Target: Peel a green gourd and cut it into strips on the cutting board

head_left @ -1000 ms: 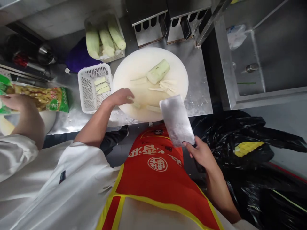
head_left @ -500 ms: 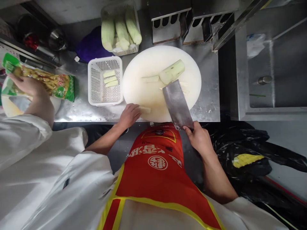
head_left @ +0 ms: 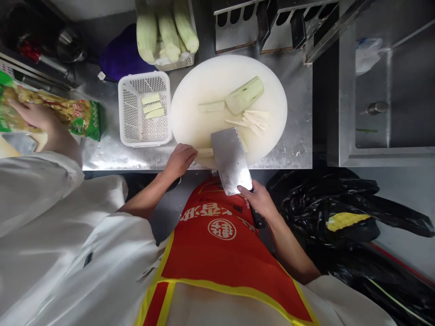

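My right hand [head_left: 260, 199] grips a broad cleaver [head_left: 229, 156], whose blade lies over the near edge of the round white cutting board [head_left: 190, 86]. My left hand [head_left: 181, 160] has its fingers bunched on the left end of a pale vegetable strip [head_left: 205, 152]; the blade hides the strip's right end. Farther back on the board are a thick pale green peeled vegetable chunk [head_left: 245, 95] and a flat slice [head_left: 212, 106]. Several thin whitish strips [head_left: 254, 120] lie beyond the blade, and another piece is partly hidden behind it.
Left of the board, a white perforated basket [head_left: 127, 111] holds a few pale slices. Behind it stands a basket of whole peeled vegetables [head_left: 168, 38]. A co-worker's hand [head_left: 34, 115] holds a packaged food bag [head_left: 73, 113]. Metal racks [head_left: 238, 34] and a sink [head_left: 390, 158] lie beyond.
The cleaver and my right hand have moved left and nearer to me, bringing the blade against the strip. Thin strips formerly behind the blade now show. My left hand stays at the strip.
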Demonstrator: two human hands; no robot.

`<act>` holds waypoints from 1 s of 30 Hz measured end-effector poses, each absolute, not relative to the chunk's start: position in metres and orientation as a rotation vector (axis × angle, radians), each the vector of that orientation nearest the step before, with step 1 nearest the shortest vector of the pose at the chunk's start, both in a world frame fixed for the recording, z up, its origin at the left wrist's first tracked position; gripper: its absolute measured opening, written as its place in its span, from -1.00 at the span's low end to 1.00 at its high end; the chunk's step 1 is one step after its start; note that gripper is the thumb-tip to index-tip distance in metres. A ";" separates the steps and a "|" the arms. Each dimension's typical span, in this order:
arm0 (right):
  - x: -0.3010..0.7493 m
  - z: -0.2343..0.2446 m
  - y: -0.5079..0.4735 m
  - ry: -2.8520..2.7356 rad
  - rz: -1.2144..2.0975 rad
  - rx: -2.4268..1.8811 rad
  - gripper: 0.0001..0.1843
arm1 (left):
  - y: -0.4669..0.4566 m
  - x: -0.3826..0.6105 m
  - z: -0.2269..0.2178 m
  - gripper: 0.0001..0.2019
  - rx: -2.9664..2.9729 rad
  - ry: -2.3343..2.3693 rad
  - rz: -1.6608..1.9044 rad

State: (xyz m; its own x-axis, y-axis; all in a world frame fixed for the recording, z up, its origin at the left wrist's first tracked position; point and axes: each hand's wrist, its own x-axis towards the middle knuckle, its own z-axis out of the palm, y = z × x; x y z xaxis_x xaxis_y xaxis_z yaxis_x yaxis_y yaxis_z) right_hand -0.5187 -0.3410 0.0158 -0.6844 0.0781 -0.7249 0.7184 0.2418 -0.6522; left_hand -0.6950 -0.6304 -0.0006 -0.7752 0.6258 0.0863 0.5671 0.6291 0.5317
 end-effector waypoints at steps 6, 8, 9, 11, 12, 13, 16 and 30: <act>-0.513 0.013 -0.339 1.986 -1.432 0.701 -0.62 | -0.625 -0.694 0.004 -0.74 0.905 2.737 0.829; -0.503 0.012 -0.333 1.972 -1.428 0.682 -0.62 | -0.623 -0.694 0.004 -0.75 0.869 2.740 0.824; -0.499 0.011 -0.330 1.966 -1.425 0.669 -0.61 | -0.623 -0.694 0.004 -0.75 0.854 2.741 0.820; -0.492 0.009 -0.326 1.956 -1.416 0.650 -0.60 | -0.622 -0.694 0.003 -0.75 0.844 2.743 0.821; -0.492 0.008 -0.325 1.949 -1.417 0.651 -0.60 | -0.622 -0.694 0.003 -0.75 0.849 2.743 0.826; -0.494 0.007 -0.326 1.939 -1.430 0.656 -0.59 | -0.622 -0.694 0.003 -0.75 0.859 2.741 0.831; -0.510 0.004 -0.337 1.913 -1.514 0.644 -0.58 | -0.624 -0.694 0.003 -0.75 0.893 2.739 0.839; -0.525 0.024 -0.351 2.047 -1.309 0.498 -0.72 | -0.622 -0.686 0.000 -0.83 0.752 2.788 0.937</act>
State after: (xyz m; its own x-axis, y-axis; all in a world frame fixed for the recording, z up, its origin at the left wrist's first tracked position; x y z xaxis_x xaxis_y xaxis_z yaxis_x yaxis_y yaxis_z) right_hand -0.5249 -0.3512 0.0239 -0.7173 -0.0271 -0.6963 0.6206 0.4294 -0.6561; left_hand -0.6856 -0.6220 0.0001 -0.8720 0.4862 0.0560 0.4213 0.6875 0.5915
